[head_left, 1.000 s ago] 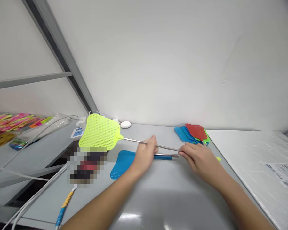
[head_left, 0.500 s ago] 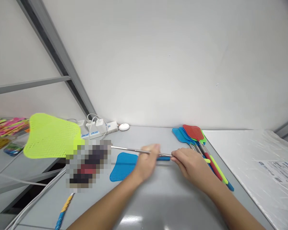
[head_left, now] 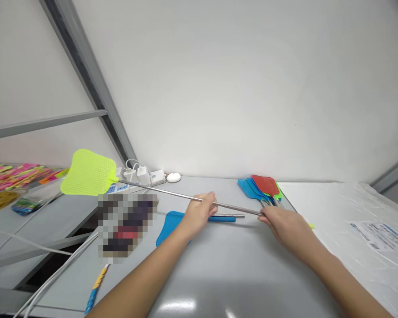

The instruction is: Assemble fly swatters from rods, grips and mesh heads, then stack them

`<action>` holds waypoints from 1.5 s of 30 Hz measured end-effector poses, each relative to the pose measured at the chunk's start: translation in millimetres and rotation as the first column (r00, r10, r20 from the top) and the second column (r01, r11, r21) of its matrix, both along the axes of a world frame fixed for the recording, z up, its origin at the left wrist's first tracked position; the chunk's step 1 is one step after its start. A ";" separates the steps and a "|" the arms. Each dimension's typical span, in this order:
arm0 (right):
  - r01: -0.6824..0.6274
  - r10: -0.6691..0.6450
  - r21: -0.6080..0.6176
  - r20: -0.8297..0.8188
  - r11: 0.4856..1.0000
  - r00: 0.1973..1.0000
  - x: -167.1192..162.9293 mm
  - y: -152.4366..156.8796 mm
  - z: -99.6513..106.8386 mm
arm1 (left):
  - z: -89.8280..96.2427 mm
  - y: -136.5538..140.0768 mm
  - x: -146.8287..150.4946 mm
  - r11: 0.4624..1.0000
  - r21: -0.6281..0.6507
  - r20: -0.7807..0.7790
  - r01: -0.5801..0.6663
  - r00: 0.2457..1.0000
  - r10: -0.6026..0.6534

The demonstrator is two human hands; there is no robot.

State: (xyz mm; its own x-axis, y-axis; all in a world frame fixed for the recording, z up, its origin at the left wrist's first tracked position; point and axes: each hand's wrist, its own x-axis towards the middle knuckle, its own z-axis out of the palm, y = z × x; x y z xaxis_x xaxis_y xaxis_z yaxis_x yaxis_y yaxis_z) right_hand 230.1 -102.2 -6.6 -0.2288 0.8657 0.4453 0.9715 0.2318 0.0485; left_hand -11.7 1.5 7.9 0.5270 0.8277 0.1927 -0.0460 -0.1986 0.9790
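Note:
A yellow-green fly swatter [head_left: 89,173] with a long thin metal rod is held aslant above the table, its mesh head at the left. My left hand [head_left: 199,215] is closed around the middle of the rod. Further right, my right hand [head_left: 287,227] grips the rod near its handle end; a yellow tip shows beyond the knuckles. Below my left hand lies a blue fly swatter [head_left: 170,225], partly covered by my wrist, with its blue handle and a metal rod side by side. Several stacked swatters [head_left: 265,183] in red, blue and green rest behind my right hand, their handles mostly hidden.
A power strip [head_left: 157,177] with white plugs and a white oval device [head_left: 173,177] stand against the wall. A blurred-out patch [head_left: 128,227] covers something at left, near a blue-and-yellow braided cord [head_left: 96,287]. White wrapped sheeting [head_left: 334,207] lies at right.
My right hand has moved right, away from my left hand. The yellow-green swatter's rod now shows longer, and its head appears smaller and further off. The view has shifted slightly.

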 end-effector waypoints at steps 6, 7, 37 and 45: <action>0.024 -0.028 0.039 0.101 0.999 0.995 44.4 -35.1 8.3 | 8.4 -0.8 0.6 1.000 -0.009 0.087 0.023 0.996 -0.023; 0.030 -0.035 0.050 0.094 0.998 0.995 42.2 -36.4 10.3 | 7.7 -3.1 3.3 1.000 -0.022 0.123 0.017 0.992 -0.014; -0.047 0.011 0.136 0.256 0.990 0.967 40.9 -13.8 17.2 | 4.4 -10.4 9.4 1.000 -0.018 -0.027 -0.002 1.000 0.001; 0.132 -0.150 0.134 0.136 0.982 0.979 66.4 -20.1 -4.2 | 11.9 9.9 -0.6 0.968 -0.113 0.281 -0.225 0.927 0.248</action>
